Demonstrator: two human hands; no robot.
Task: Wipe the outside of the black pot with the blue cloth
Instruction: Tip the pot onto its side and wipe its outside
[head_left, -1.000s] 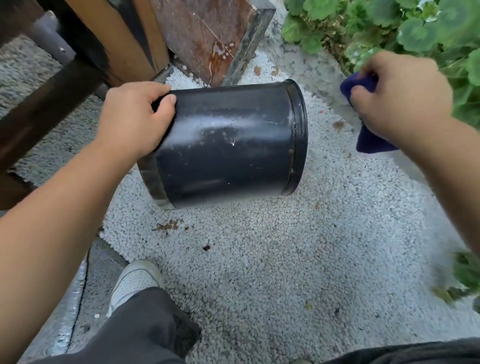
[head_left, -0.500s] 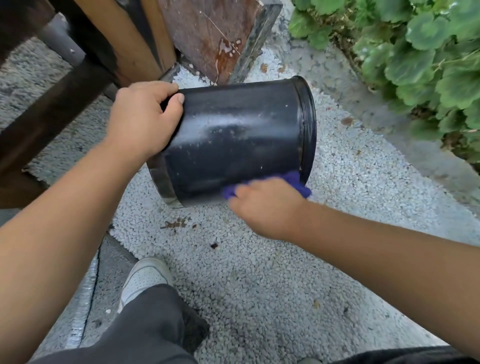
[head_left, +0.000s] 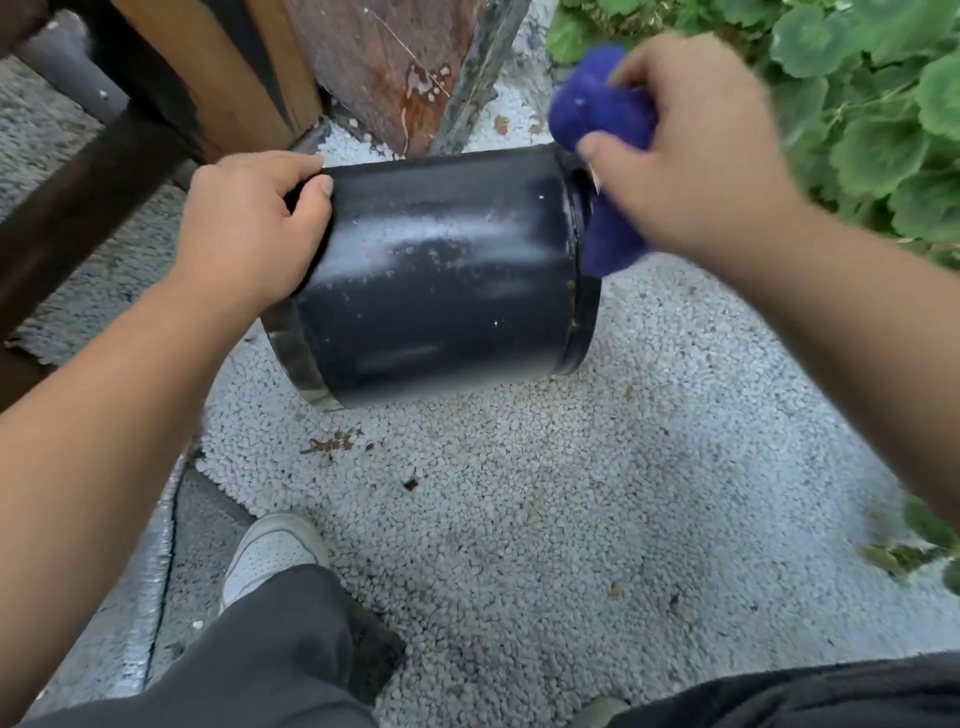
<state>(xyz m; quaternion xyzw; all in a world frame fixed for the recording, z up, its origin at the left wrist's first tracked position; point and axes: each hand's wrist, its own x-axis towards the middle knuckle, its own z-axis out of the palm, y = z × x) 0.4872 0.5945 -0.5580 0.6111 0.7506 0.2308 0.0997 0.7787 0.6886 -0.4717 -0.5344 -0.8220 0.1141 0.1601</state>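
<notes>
The black pot (head_left: 441, 275) is held on its side above the gravel, its rim pointing right and its base left. My left hand (head_left: 249, 228) grips the pot at its base end, thumb on the side wall. My right hand (head_left: 691, 156) is closed around the bunched blue cloth (head_left: 602, 119), which hangs at the pot's rim on the upper right; part of the cloth drops behind the rim. The pot's side shows pale streaks and small specks of dirt.
White gravel ground (head_left: 519, 519) lies below. A wooden post and a rusty board (head_left: 395, 62) stand behind the pot, green plants (head_left: 872, 104) at the right. My white shoe (head_left: 270, 556) and dark trouser legs are at the bottom.
My right hand with the cloth has moved from under the pot's lower side up to its rim at the upper right. The left hand keeps its grip on the base.
</notes>
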